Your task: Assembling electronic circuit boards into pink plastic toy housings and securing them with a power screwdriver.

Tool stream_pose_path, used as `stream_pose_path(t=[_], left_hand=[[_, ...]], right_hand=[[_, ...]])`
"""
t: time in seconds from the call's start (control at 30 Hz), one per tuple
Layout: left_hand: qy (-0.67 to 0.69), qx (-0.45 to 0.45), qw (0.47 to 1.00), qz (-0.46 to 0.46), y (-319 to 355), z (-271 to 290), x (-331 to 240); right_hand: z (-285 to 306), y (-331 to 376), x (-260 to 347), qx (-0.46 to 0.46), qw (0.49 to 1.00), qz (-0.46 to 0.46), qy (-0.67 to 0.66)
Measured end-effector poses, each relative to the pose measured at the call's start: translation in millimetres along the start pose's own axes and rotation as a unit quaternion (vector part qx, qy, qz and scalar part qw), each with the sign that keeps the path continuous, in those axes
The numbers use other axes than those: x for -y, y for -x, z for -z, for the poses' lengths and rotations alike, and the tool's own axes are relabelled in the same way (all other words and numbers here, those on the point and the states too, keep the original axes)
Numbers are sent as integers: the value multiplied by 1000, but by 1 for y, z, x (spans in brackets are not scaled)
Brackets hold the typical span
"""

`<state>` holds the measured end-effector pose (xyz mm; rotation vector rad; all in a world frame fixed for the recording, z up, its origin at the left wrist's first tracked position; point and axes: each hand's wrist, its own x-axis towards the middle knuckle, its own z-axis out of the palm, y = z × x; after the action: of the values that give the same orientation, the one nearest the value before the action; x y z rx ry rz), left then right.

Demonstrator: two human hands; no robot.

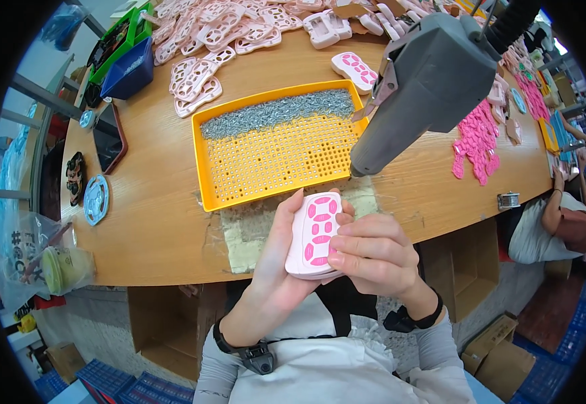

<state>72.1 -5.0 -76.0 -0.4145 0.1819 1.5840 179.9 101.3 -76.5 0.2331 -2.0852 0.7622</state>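
Observation:
A pale pink remote control (303,252) with deep pink buttons is held above the near table edge, buttons facing up. My left hand (275,259) wraps it from the left and underneath, its thumb along the side. My right hand (379,254) grips its right side, fingers bent over the edge and the buttons. Just beyond lies a yellow tray (205,195) with a grid of holes, many filled, and loose screws (279,111) heaped along its far side. A grey electric screwdriver (407,101) hangs over the tray's right end, its tip near the front right corner.
Another pink remote (355,69) lies behind the tray. Pale pink shells (219,27) pile up at the back; bright pink button pieces (478,141) lie right. Blue bin (128,71), phone (110,138) and blue ring-shaped part (95,200) are left. A co-worker (556,225) sits at right.

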Motion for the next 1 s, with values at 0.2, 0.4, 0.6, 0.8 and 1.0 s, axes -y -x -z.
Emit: stream_pose_path(t=[0.2, 0.4, 0.6, 0.8, 1.0], left_hand=[[11, 7, 1000, 17, -2, 1, 0], [26, 44, 999, 13, -2, -2, 3], [20, 49, 998, -17, -1, 0, 1], [10, 13, 1000, -4, -2, -6, 2], [-8, 14, 1000, -18, -3, -8, 5]], right_hand=[[-5, 3, 0, -43, 996, -68, -48], [-4, 6, 4, -62, 997, -51, -18], [6, 0, 5, 7, 999, -15, 44], [8, 1, -2, 23, 999, 9, 26], [11, 3, 3, 24, 998, 11, 50]])
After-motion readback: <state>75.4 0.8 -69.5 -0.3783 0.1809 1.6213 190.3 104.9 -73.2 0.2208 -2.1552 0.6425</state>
